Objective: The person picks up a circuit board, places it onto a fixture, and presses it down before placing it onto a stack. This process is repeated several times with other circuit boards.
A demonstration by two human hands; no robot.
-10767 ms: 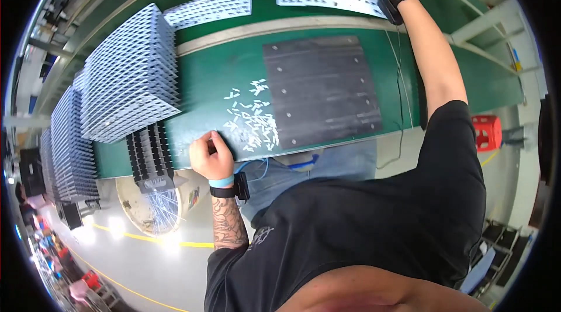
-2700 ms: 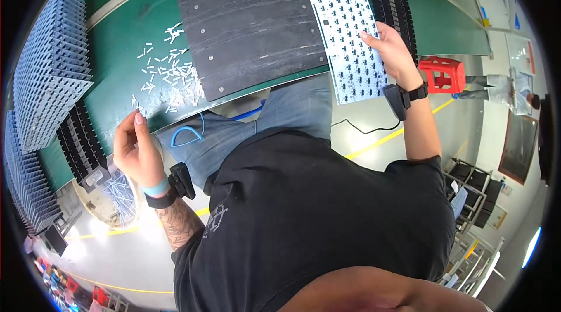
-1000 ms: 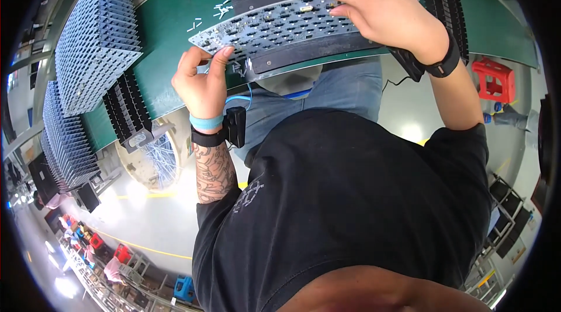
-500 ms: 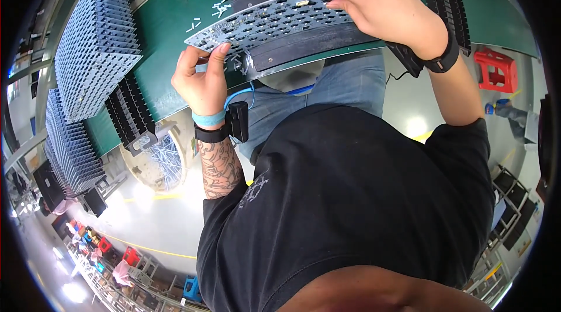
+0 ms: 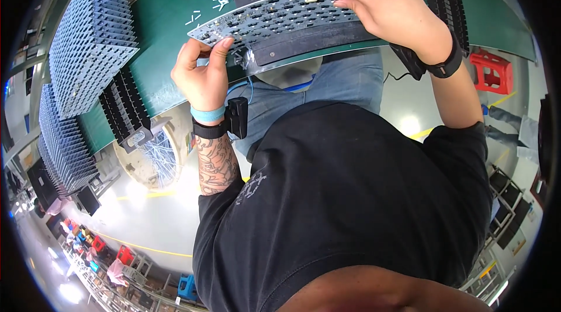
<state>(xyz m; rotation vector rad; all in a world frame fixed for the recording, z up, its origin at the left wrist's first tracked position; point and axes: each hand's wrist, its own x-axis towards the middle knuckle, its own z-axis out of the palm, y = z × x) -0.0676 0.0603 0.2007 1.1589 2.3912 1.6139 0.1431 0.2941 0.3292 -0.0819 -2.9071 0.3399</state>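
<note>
A long, light-grey circuit board (image 5: 274,18) with rows of small black parts is held tilted above a black ribbed fixture (image 5: 315,43). My left hand (image 5: 201,75) pinches the board's left end between thumb and fingers. At the right end, my right hand (image 5: 388,11) grips the far edge with its thumb and forefinger; its other fingers are hidden. A small pale connector (image 5: 311,0) shows on the board close to the right thumb. Small white pin-like pieces (image 5: 222,1) lie on the green table behind the board.
Tall stacks of similar boards (image 5: 87,43) stand at the left in black slotted racks (image 5: 124,107). Another slotted rack (image 5: 444,2) is on the right. A round bin (image 5: 153,157) of thin strips stands beneath the green table's (image 5: 169,84) left edge. A red stool (image 5: 492,71) sits at the right.
The board and both hands have shifted slightly to the right in the picture. The grips look the same, and the view has moved a little too.
</note>
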